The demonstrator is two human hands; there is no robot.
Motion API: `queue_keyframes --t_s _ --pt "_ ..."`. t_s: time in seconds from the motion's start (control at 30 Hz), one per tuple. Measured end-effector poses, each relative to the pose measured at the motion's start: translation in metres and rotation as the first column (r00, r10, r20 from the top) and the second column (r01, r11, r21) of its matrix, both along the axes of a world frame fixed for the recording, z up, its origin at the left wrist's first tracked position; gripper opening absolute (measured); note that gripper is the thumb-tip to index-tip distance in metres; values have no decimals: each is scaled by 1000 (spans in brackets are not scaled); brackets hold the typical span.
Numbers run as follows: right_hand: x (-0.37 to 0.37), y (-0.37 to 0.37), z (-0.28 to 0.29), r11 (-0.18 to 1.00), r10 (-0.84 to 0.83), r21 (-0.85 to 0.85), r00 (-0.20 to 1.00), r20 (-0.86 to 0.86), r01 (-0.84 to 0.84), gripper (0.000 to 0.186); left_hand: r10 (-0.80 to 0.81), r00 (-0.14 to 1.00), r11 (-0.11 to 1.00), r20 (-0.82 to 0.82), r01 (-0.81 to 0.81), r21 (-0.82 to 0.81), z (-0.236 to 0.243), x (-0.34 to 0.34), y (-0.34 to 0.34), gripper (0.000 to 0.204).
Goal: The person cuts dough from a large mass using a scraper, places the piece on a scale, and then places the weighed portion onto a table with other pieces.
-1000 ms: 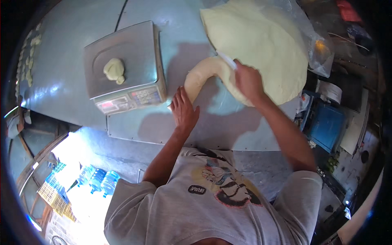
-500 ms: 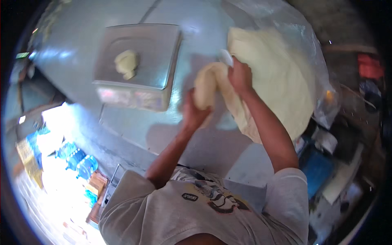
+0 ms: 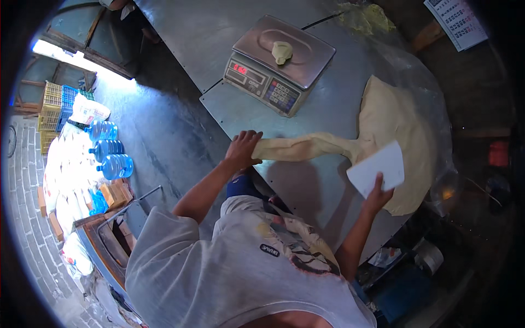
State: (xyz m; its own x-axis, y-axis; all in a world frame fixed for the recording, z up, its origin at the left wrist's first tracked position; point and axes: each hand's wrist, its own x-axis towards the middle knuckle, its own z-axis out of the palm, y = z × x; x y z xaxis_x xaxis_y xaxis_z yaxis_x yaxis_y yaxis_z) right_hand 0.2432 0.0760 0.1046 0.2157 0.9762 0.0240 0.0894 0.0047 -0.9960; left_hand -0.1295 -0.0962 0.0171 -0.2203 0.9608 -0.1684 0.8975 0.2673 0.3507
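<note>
A long strip of dough [image 3: 306, 148] stretches leftward from the big dough slab [image 3: 418, 131] on the metal table. My left hand [image 3: 244, 150] grips the strip's free end at the table's near edge. In my right hand [image 3: 378, 195] is a flat white dough scraper [image 3: 381, 167], held over the near left part of the slab, close to where the strip joins it. Beyond the strip, a small lump of dough [image 3: 281, 52] rests on the pan of a digital scale [image 3: 281, 65].
Clear plastic sheeting [image 3: 437, 98] lies along the slab's far right side. The metal table [image 3: 188, 41] ends in a slanting edge on my left. Past it, blue water bottles [image 3: 116, 166], stacked crates [image 3: 50, 104] and a cardboard box [image 3: 116, 194] stand on the floor.
My left hand has drawn the strip out to the left, turning a folded loop into a long straight band. The scraper has come nearer to me. The whole view has swung leftward.
</note>
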Motion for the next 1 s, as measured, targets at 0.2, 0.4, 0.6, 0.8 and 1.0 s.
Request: queue_keyframes --t_s 0.2,0.4,0.6,0.8,1.0 --pt "-9 -87 -32 994 -8 -106 981 193 29 45 38 901 998 432 -54 24 4 -18 7 53" --pt "-201 -96 10 913 393 -98 786 477 -397 36 -246 926 919 287 129 372 -9 -84 17 51" --pt "-311 -120 -24 806 539 -352 344 769 -476 33 -48 927 984 373 -20 175 -26 -88 -8 51" --pt "-351 -109 -62 807 531 -357 316 786 -470 35 75 902 987 425 -129 98 -26 -92 12 49" --pt "-310 -88 -65 860 509 -365 540 671 -357 39 3 882 996 471 37 -76 -8 -120 44 48"
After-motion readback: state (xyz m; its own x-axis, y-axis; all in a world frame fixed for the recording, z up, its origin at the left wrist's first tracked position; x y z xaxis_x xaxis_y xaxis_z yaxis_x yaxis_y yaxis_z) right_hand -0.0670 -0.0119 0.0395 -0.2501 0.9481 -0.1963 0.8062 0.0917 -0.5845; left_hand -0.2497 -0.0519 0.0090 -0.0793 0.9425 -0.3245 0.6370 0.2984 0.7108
